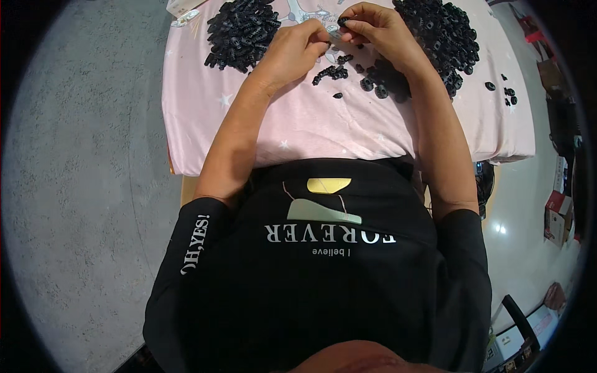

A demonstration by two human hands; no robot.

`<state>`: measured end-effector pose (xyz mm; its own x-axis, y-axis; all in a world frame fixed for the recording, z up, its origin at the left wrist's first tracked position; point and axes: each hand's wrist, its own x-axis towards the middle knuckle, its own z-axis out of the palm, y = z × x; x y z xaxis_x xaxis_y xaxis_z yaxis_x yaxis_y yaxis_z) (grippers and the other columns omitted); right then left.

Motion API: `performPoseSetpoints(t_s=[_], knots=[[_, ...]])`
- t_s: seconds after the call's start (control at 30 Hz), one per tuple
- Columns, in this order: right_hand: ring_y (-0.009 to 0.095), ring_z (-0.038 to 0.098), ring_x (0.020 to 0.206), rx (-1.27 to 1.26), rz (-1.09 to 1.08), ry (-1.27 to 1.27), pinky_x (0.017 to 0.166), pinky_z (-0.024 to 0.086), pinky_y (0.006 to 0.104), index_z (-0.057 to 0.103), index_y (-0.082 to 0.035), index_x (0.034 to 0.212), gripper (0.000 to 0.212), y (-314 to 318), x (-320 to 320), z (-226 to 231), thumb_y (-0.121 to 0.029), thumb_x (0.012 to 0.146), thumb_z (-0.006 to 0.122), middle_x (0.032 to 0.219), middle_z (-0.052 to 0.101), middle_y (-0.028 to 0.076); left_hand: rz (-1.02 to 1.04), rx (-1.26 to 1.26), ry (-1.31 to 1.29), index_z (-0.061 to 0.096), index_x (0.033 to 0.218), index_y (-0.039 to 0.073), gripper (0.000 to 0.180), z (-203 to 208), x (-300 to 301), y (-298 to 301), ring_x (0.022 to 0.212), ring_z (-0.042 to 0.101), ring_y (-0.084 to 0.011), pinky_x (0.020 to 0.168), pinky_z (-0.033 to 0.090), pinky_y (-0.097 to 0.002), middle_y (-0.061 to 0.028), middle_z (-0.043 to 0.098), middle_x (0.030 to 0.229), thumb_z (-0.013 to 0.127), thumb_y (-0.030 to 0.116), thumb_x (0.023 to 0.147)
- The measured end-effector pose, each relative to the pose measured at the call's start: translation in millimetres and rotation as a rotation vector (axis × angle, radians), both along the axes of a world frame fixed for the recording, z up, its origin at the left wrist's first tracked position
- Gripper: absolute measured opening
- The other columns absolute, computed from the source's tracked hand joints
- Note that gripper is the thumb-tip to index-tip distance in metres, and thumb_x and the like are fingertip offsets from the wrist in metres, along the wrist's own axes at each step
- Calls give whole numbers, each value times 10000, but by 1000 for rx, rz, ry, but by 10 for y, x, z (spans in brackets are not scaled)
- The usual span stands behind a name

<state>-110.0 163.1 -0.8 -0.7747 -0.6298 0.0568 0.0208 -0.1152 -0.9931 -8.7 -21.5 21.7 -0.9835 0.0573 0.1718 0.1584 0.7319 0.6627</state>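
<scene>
My left hand (291, 53) is closed in a pinch above the pink cloth, with a small dark piece (328, 43) just showing at its fingertips. Opposite it, my right hand (380, 31) pinches a small round black part (342, 22) between thumb and forefinger. The fingertips of both hands are close but apart. Below them lie a short cluster of black ridged pieces (330, 74) and several loose round black parts (380, 91). A heap of elongated black ridged pieces (242, 34) is left of my left hand. Beyond my right forearm spreads a heap of round black parts (444, 37).
A pink star-patterned cloth (298, 130) covers the table, whose near edge meets my body. A few stray black parts (510, 93) lie at the right. A white box (181, 6) sits at the far left corner. Boxes (555, 217) stand on the floor to the right.
</scene>
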Motion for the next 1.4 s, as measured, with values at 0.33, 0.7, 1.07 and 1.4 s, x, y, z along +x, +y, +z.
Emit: performPoseSetpoints(t_s=[0.33,0.7,1.07,1.4], knots=[[111,687,836,72,45,179,790,561,246,673,-6,1128,177,31,-14,-76,-78,986,594,946,694,49,16,505,85,675,1040,-4,132,-17,-37,29,778,639,-83,689,521,-223,-37,707,894,651,41,918],[103,684,843,26,112,135,797,566,245,658,0,1159,197,37,-64,-150,-99,1001,593,956,692,49,41,615,52,693,1103,-8,170,-22,-54,60,825,668,-84,744,546,-200,-46,706,929,613,39,961],[108,687,846,2,138,51,806,570,235,646,17,1171,219,53,-23,-81,-118,1009,585,958,699,65,32,718,-6,703,1109,-10,177,-85,-108,12,789,654,-70,711,537,-192,-32,706,913,642,40,951],[107,690,839,37,115,67,806,574,229,654,13,1160,214,52,-20,-88,-120,1002,597,955,701,69,29,540,74,716,1104,-6,186,-50,-77,18,775,650,-65,689,522,-191,-31,708,888,643,52,943]])
